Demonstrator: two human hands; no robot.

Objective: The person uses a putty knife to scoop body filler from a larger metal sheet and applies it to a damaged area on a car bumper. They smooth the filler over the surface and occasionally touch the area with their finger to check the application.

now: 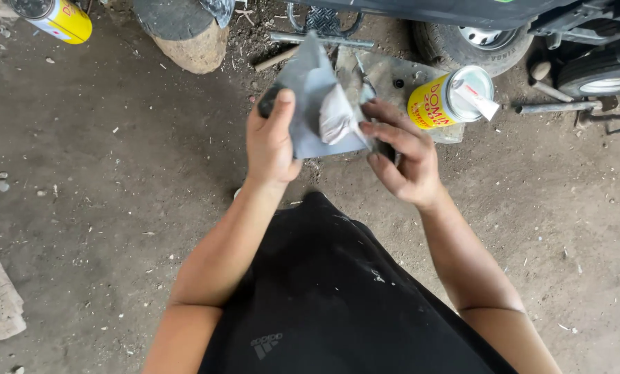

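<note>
Grey sheet (pixel 308 104) pinched between both closed hands.

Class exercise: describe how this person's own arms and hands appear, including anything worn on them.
Both arms are bare to the edge of the view: no sleeves, gloves, watch or rings visible. The left hand and right hand are ungloved, fingers showing short nails.

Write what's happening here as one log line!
left hand: grips grey sheet | right hand: pinches white wad on sheet | nearby: yellow can on dirt ground
</note>
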